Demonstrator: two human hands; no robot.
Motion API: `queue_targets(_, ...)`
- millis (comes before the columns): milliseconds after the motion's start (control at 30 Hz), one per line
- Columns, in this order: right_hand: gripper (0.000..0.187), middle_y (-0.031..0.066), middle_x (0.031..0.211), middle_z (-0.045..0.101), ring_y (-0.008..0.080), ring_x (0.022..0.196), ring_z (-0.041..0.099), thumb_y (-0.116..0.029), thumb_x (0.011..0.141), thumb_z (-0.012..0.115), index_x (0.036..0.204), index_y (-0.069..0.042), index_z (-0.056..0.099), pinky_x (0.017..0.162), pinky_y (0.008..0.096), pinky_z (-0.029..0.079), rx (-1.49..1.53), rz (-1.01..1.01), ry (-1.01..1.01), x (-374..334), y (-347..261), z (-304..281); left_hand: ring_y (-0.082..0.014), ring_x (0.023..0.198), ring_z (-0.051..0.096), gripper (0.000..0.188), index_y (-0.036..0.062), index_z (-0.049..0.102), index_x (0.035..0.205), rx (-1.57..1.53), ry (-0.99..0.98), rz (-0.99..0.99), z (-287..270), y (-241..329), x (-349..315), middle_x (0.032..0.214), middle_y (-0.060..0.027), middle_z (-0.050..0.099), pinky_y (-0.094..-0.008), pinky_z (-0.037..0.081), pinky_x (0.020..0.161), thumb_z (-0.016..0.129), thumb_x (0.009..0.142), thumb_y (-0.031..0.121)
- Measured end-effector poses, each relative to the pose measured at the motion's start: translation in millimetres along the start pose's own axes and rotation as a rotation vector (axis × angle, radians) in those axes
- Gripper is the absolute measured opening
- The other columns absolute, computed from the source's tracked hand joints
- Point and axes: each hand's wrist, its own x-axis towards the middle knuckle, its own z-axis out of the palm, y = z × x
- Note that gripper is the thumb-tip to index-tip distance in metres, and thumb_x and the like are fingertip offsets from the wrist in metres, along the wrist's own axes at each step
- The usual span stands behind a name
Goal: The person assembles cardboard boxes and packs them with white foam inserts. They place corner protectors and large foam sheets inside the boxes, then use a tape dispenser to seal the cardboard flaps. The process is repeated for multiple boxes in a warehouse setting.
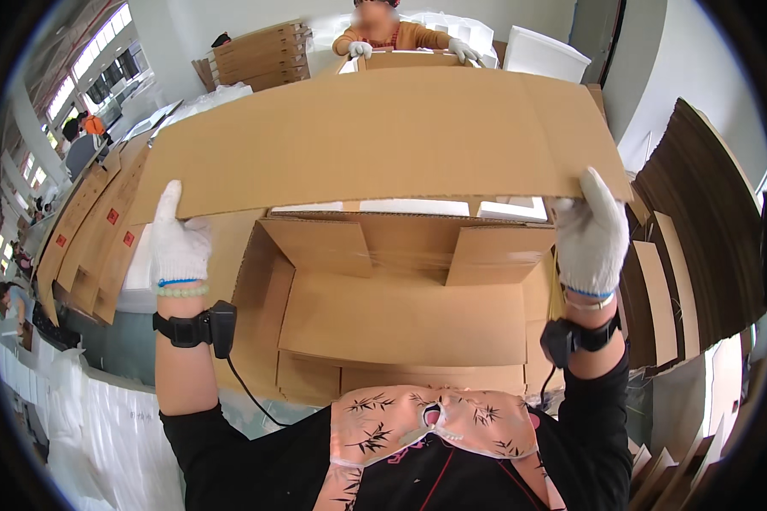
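Note:
A wide flat cardboard sheet (366, 136) is held up in front of me by its near edge. My left hand (181, 243), in a white knit glove, grips its left end with the thumb on top. At the right end my right hand (592, 234), gloved the same way, pinches the edge with the thumb over it; the fingers underneath are partly hidden. Below the sheet stands an open cardboard box (400, 315) with its flaps apart. White foam pieces (413, 207) show between the sheet and the box's far side.
Across from me a gloved person (400, 38) has both hands on another open box. Stacked cardboard (260, 55) stands at the back left, a white foam box (544, 58) at the back right. Dark cardboard sheets (707, 230) lean at right; clear plastic wrap (111, 434) lies lower left.

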Motion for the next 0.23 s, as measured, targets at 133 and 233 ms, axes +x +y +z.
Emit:
queue_targets(133,0.047,0.0138,0.107,0.067,0.0179,0.095,0.065,-0.007,0.088,0.064,0.133,0.002,0.053,0.085,0.0311,0.052,0.146,0.134,0.11,17.7,4.3,70.5,-0.0228,0.114,0.06,0.04,0.0013,0.055,0.132,0.366,-0.098,0.278,-7.2,25.6,34.5,0.124,-0.0089,0.062,-0.0367,0.05,0.099,0.064,0.094,0.011)
queue_targets(233,0.052,0.0161,0.112,0.067,0.0238,0.104,0.065,-0.008,0.086,0.062,0.136,-0.004,0.052,0.093,0.0356,0.05,-0.442,-0.057,-0.117,31.0,-3.4,93.0,-0.0209,0.114,0.061,0.042,0.0008,0.055,0.132,0.685,-0.139,0.433,-25.8,43.4,66.7,0.124,-0.0085,0.063,-0.0367,0.048,0.1,0.065,0.093,0.014)
